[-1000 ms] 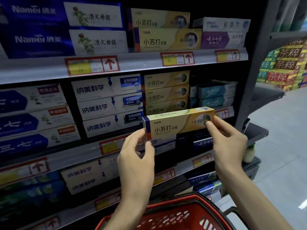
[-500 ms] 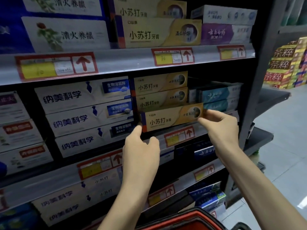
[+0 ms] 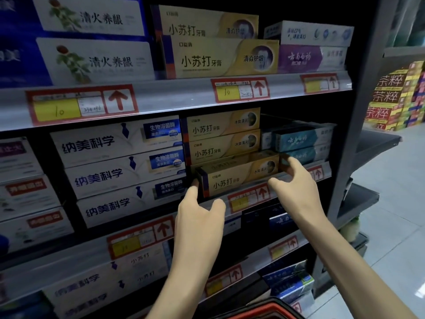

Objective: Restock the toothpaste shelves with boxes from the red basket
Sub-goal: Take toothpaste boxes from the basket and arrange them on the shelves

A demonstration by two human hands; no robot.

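A yellow toothpaste box [image 3: 239,178] lies on the middle shelf [image 3: 287,189], at the front of a stack of like yellow boxes [image 3: 223,139]. My left hand [image 3: 200,215] pinches its left end with the fingertips. My right hand [image 3: 296,183] holds its right end, fingers curled round the corner. The box is slightly skewed, its left end nearer me. Only the rim of the red basket [image 3: 259,307] shows at the bottom edge.
White boxes [image 3: 124,171] stand stacked left of the yellow ones, teal boxes [image 3: 303,143] to their right. Price rails with red arrow tags [image 3: 241,90] front each shelf. A grey upright post [image 3: 358,125] bounds the shelves; an aisle floor [image 3: 391,203] lies right.
Both hands pushed the yellow box further in onto the shelf, below the stack. The view moved closer and up, so the basket almost left the frame.
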